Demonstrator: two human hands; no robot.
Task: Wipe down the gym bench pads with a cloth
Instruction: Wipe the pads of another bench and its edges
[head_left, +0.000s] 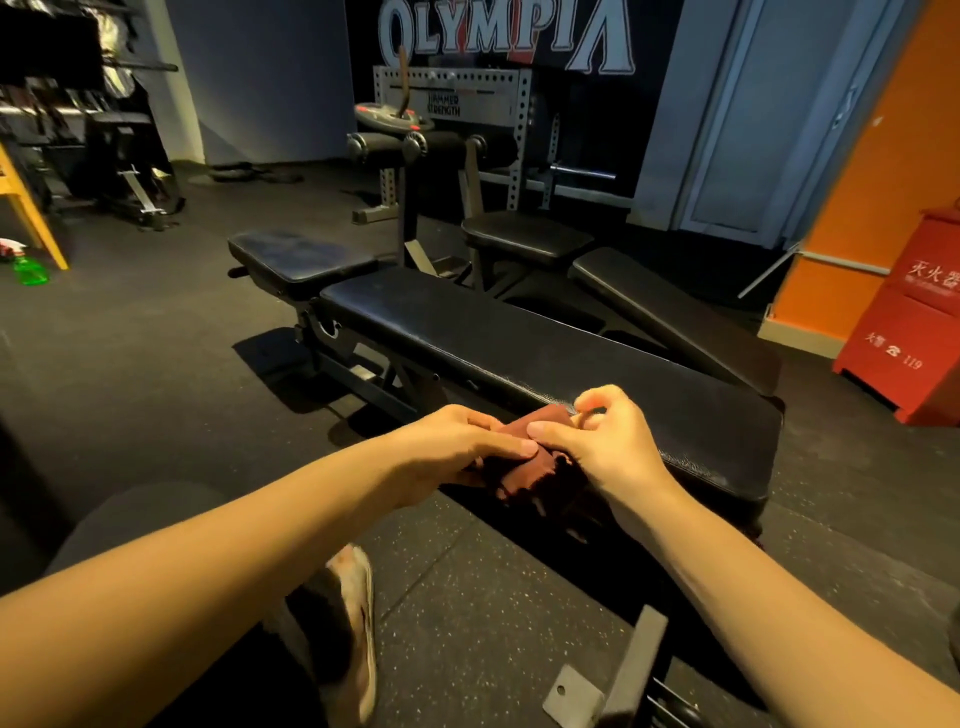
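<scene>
Cloth: the dark red cloth (524, 460) is bunched at the near edge of the long pad (519, 338) of the bench (371, 382), with part of it drooping below that edge.
Left hand: the left hand (462, 441) grips the cloth's left side, fingers curled over it.
Right hand: the right hand (605, 449) pinches the cloth's upper right part between thumb and fingertips.
Step, as I judge it: the cloth is being gathered or refolded, and no wiping stroke is under way.
Risk, dropped cloth: the cloth overhangs the edge, so if either hand loosens its hold it could slide to the floor and pick up grit.
Risk, small wad: a tight bunch touches little vinyl, so strokes may leave unwiped streaks.
Risk, missed pads: the seat pad (298, 262) lies at the far end, and a second bench (670, 312) stands just beyond. Both need a long reach and are easy to skip.
Risk, dry wipe: the green spray bottle (30, 270) sits on the floor well apart to the left. Whether the cloth is damp cannot be told.
Risk, footing: the sandalled foot (358, 613) is near a metal bracket (613, 675), so a step along the bench could catch it.
</scene>
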